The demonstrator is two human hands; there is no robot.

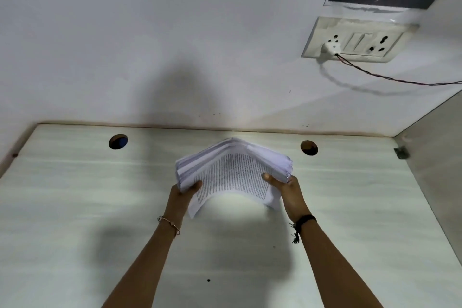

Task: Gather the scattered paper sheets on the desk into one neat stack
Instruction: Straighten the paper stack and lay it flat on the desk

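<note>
Both hands hold the paper stack (233,170) above the worktop (75,195), toward its back edge: left hand (183,194) and right hand (287,192) each clamp a side edge. The sheets arch, limp and slippery; gripping opposite edges seems wise, as loose pages could slide.

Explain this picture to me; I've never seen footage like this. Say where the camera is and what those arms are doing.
No machine here: one camera sits on a person's head, looking forward and down, so the arms are their own. The left hand and right hand each grip a side of a paper stack, bowed up in the middle, over a pale desk with two round cable holes. A socket panel with a plug hangs on the wall.
</note>
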